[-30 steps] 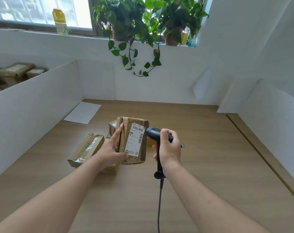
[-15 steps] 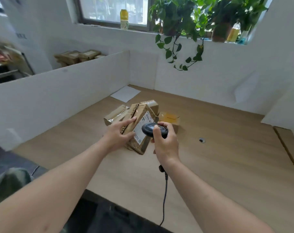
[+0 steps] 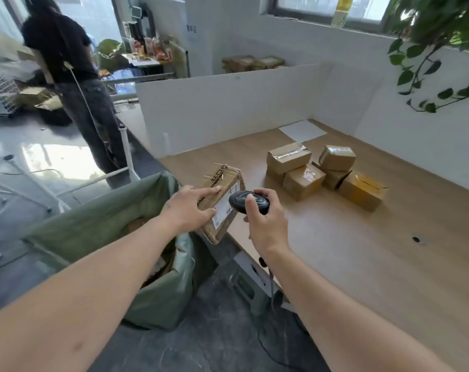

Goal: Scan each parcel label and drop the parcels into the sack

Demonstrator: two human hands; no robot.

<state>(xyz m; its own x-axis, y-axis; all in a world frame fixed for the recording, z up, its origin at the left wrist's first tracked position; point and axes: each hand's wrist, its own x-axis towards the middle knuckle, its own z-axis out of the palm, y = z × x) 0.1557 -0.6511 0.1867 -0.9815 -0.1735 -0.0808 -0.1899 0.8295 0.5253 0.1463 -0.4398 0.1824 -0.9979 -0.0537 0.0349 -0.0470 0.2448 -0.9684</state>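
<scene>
My left hand (image 3: 189,210) grips a brown cardboard parcel (image 3: 225,183) with a white label (image 3: 226,205) on its side. The parcel hangs at the table's left edge, above the rim of a green sack (image 3: 93,226) that stands open on the floor. My right hand (image 3: 265,224) holds a black barcode scanner (image 3: 248,201) right beside the label; its cable drops down past the table edge. Several more cardboard parcels (image 3: 303,181) lie clustered on the wooden table (image 3: 362,251) further right.
White partition walls (image 3: 228,108) fence the table at the back and left. A sheet of paper (image 3: 303,131) lies in the far corner. A person in black (image 3: 75,76) stands on the floor to the left, near a white stand (image 3: 127,154). A plant (image 3: 442,49) hangs at upper right.
My view has swung left. My left hand has carried the parcel from the middle of the table to its left edge over the sack, and the scanner has moved along with it.
</scene>
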